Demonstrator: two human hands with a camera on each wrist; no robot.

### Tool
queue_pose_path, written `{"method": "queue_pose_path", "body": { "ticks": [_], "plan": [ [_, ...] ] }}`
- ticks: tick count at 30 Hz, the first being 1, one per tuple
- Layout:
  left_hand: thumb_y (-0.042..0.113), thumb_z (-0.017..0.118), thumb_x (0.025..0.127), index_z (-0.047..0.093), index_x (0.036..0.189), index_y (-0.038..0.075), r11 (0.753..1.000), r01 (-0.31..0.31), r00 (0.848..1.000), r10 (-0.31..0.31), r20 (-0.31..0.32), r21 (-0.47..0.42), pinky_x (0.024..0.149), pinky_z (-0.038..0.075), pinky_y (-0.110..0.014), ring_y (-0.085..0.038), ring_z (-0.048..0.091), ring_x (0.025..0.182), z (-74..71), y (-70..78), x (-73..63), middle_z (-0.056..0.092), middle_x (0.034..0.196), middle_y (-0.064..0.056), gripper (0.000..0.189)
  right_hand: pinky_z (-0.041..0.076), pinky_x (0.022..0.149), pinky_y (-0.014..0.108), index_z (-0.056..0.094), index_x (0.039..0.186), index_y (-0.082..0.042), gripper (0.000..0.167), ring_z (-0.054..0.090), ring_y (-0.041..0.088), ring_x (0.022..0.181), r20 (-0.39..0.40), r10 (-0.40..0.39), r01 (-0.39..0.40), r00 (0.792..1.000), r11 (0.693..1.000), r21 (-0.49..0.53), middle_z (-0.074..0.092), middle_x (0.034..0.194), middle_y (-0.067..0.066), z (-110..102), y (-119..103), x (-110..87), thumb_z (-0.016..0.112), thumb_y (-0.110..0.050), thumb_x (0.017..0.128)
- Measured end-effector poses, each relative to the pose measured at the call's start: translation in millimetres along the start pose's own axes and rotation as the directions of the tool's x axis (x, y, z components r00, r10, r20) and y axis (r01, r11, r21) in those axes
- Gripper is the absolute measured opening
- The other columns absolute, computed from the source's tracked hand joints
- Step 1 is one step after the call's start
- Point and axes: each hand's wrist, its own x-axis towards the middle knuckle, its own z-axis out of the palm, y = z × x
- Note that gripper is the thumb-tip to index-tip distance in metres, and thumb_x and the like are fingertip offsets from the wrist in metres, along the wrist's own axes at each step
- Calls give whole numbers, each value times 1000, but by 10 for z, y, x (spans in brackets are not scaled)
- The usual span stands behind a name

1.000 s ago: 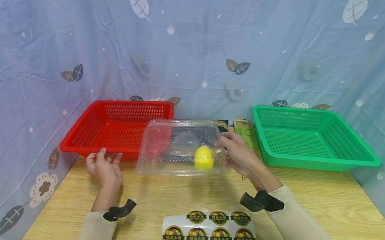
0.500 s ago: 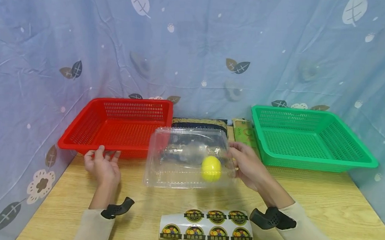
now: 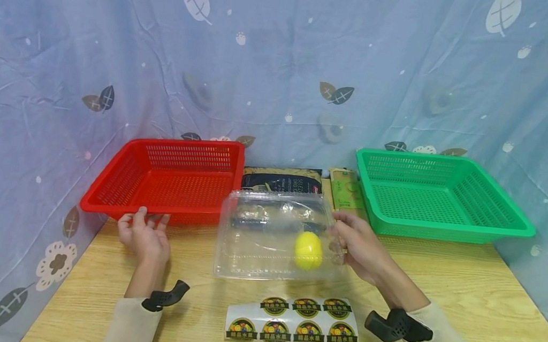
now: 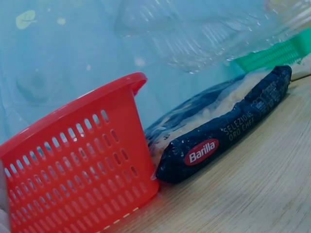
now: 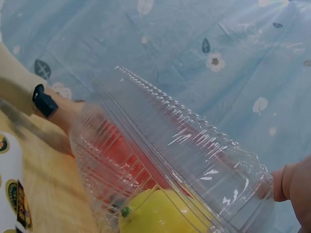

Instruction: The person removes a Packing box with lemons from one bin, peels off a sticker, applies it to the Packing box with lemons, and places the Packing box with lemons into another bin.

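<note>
My right hand (image 3: 360, 247) grips the right end of a clear plastic fruit box (image 3: 260, 245), held tilted above the table. Inside, toward that end, lies a yellow fruit (image 3: 308, 250); the right wrist view shows a small green stem spot on the fruit (image 5: 163, 213). My left hand (image 3: 145, 236) is at the front rim of a red plastic basket (image 3: 184, 207), its thumb at the rim and its fingers curled under it. In the left wrist view the basket's slotted wall (image 4: 82, 160) fills the lower left, with only a sliver of hand showing.
A green basket (image 3: 443, 227) stands at the back right. Between the baskets lie a dark Barilla pasta bag (image 3: 283, 180) and a green packet (image 3: 347, 190). A sheet of round fruit stickers (image 3: 291, 322) lies at the front of the wooden table (image 3: 462, 293).
My right hand has brought the plastic box, with the yellow fruit in it, toward me, down and to the right, uncovering more of the pasta bag. The left hand stays at the red basket.
</note>
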Motion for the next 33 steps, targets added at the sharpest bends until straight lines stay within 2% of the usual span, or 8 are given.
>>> {"method": "queue_pose_path", "body": {
  "ticks": [2,8,15,19,26,30,33],
  "plan": [
    [9,63,99,42,117,6,1000,5,1000,-5,-3,3,68,62,-33,-24,57,79,2,5,2,49,116,-10,28,36,52,26,18,153,1,66,39,12,65,-7,0,0,1000,1000,5,39,98,7,-14,26,-14,47,-8,94],
    [10,63,99,43,119,6,1000,7,1000,-7,-14,17,70,62,-33,-24,58,82,13,16,2,49,119,-9,28,38,50,23,18,153,3,67,41,9,65,-36,12,-12,999,1000,4,42,125,17,-42,107,-32,47,-8,94],
    [10,61,100,42,119,6,1000,-3,1000,4,-7,31,68,61,-31,-23,58,81,26,7,2,49,120,-9,27,37,48,25,19,154,3,67,38,10,66,-40,47,-47,998,999,-11,37,118,13,-81,272,23,48,-9,95],
    [10,61,100,42,122,5,1000,-8,1000,8,-11,27,67,61,-31,-23,58,79,21,8,-2,49,119,-9,29,36,47,24,20,154,3,67,37,9,66,-42,64,-63,997,998,5,36,124,16,-103,346,52,48,-9,94],
    [10,62,99,43,118,6,1000,-9,1000,9,-16,28,68,62,-32,-23,59,77,22,13,-7,50,119,-9,27,38,49,24,23,152,4,64,36,9,65,-52,73,-73,996,997,7,40,114,12,-132,439,85,50,-11,96],
    [10,62,100,44,120,6,999,-12,1000,12,-19,39,69,62,-32,-23,60,80,26,13,-6,50,122,-9,27,39,49,23,25,151,5,62,35,9,65,-85,65,-67,994,998,-17,43,120,15,-138,502,109,49,-10,95],
    [9,62,99,43,121,4,999,-13,1000,14,-22,35,69,62,-33,-24,60,80,32,7,3,51,121,-10,29,39,48,23,25,151,5,65,37,9,64,-125,59,-64,990,997,-35,46,119,16,-128,543,126,50,-9,93]
  ]
}}
